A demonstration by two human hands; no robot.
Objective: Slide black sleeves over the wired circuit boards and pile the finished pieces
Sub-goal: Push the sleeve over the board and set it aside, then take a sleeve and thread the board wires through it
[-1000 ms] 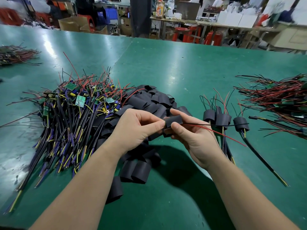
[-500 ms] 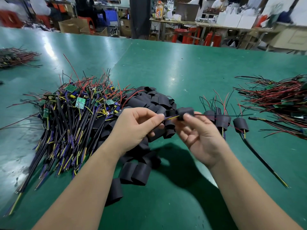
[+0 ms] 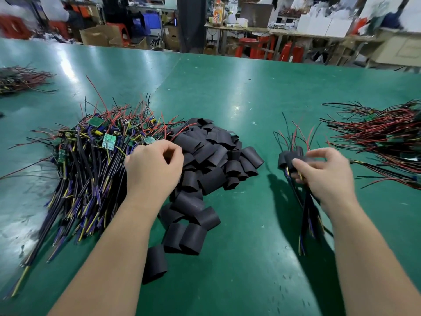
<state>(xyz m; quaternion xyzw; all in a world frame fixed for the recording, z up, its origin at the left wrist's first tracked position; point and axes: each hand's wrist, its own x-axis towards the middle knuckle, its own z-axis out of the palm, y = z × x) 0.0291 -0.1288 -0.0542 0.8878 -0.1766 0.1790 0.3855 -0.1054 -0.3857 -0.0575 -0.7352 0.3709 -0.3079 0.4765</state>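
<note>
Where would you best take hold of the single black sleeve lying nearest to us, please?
Pinch the black sleeve at its near open end, coming from our side: it lies flattened on the table, lengthwise toward us, its far end close to other sleeves. The left hand looks free; the right hand holds finished pieces.

Electronics workshop: green bench, wire piles
</note>
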